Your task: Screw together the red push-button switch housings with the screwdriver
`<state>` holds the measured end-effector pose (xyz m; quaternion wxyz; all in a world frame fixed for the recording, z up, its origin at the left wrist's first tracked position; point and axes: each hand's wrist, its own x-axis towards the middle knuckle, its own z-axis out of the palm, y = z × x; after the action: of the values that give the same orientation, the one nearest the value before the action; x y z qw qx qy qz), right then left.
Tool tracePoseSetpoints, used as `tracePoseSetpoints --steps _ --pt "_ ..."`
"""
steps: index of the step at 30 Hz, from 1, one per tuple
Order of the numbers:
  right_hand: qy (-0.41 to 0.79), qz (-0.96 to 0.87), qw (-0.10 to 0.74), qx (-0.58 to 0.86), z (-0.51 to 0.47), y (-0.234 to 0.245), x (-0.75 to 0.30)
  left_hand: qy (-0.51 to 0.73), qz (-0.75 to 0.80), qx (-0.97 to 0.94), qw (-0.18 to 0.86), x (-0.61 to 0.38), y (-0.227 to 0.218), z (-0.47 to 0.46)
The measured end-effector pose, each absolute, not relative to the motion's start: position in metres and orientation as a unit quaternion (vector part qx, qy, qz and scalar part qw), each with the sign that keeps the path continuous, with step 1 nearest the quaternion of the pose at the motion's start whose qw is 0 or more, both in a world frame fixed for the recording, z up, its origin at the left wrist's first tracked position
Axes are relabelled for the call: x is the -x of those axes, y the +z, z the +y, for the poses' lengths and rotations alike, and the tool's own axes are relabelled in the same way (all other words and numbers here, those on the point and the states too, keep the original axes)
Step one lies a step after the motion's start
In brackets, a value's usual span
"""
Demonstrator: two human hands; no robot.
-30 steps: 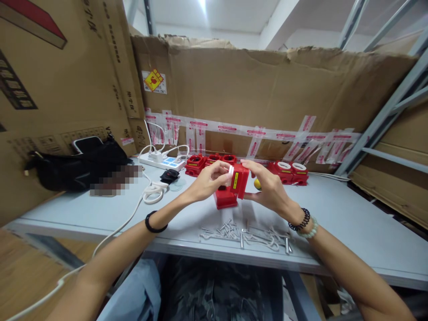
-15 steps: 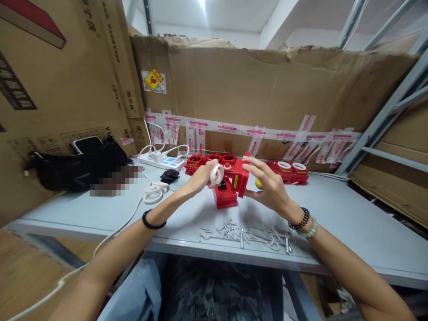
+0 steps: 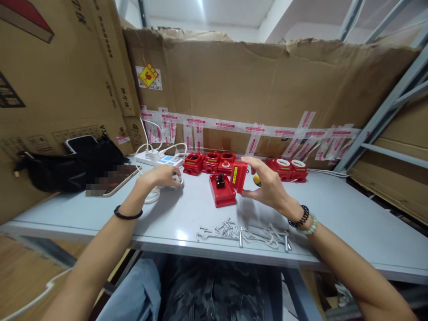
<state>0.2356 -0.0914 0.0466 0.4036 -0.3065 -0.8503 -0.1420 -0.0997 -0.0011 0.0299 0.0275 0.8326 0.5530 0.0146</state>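
My right hand (image 3: 267, 185) grips a red box-shaped housing (image 3: 239, 177) with a yellow label, tilted up above the table, thumb below and fingers at the top. Just left of and below it lies a red base (image 3: 223, 196) with a black switch part (image 3: 220, 180) standing on it. My left hand (image 3: 163, 176) is closed over the table near the power strip, its fingertips around a white ring (image 3: 182, 181) that is mostly hidden. In front of the base, several screws (image 3: 227, 228) lie loose beside metal rods and white cords (image 3: 267, 238).
Several red housings (image 3: 212, 162) stand along the back, and others with white rings (image 3: 290, 169) are at the right. A yellow round object (image 3: 257, 179) sits behind my right hand. On the left are a power strip (image 3: 160, 158), a phone (image 3: 117, 180) and a black bag (image 3: 76, 162).
My left hand has moved left with the white ring, away from the red housing. My right hand still holds the housing, and the base with its black switch part is now uncovered.
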Motion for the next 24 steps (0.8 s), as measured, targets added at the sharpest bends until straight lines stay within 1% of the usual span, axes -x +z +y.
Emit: tracePoseSetpoints --steps 6,12,18,24 --pt "-0.125 -0.841 0.407 0.334 -0.091 0.048 -0.237 0.008 0.558 -0.83 0.022 0.097 0.029 -0.002" --pt "-0.133 -0.843 0.401 0.333 -0.091 0.048 -0.238 0.011 0.562 -0.826 0.025 0.099 0.026 -0.004" --pt "-0.136 -0.843 0.407 0.324 -0.091 0.048 -0.238 -0.034 0.603 -0.797 0.002 0.088 0.037 -0.02" --pt "-0.138 -0.846 0.41 0.311 -0.091 0.049 -0.238 -0.023 0.59 -0.807 0.008 0.077 0.043 -0.031"
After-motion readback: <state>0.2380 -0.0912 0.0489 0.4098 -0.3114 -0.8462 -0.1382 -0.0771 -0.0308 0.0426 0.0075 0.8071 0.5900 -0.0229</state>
